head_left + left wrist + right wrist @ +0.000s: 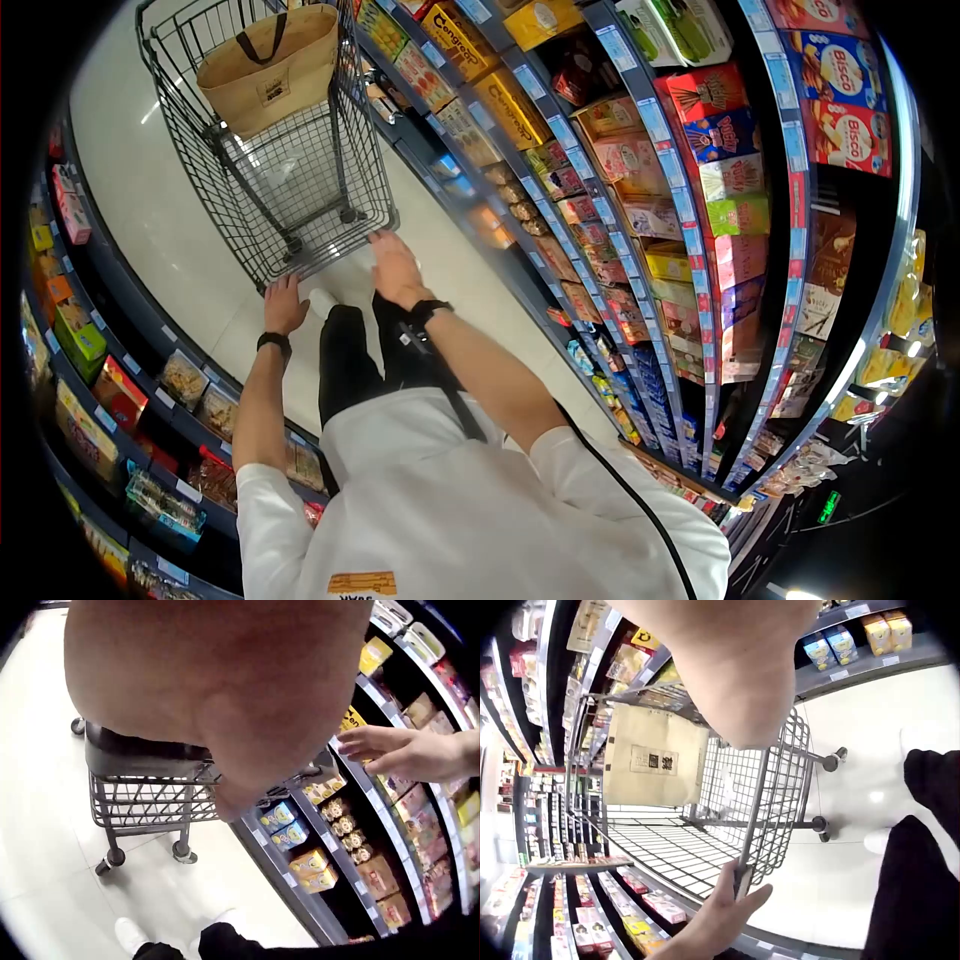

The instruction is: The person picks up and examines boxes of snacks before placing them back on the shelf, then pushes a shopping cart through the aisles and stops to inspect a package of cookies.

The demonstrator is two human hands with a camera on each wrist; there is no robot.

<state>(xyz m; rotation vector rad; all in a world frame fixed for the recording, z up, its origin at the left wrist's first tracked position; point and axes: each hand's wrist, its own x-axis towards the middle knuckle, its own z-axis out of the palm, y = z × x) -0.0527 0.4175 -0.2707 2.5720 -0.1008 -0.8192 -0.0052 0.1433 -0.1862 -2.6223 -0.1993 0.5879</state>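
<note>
A grey wire shopping cart [392, 222] stands just ahead of me, a beige bag [272, 85] with dark handles in its far part. My left hand [287, 305] rests on the near left corner of the cart; in the right wrist view its thumb and fingers [725, 885] are spread at the end of the handle bar [754, 806]. At the near right corner is my right hand [398, 272], fingertips right at the cart's edge. The left wrist view shows that hand [405, 752] with its fingers extended.
Shelves of boxed snacks [735, 135] line the right side, and more packaged food [80, 335] fills the shelves on the left. Pale floor [110, 100] runs along the aisle between them. The cart's wheels [112, 857] stand on it near a white shoe [131, 935].
</note>
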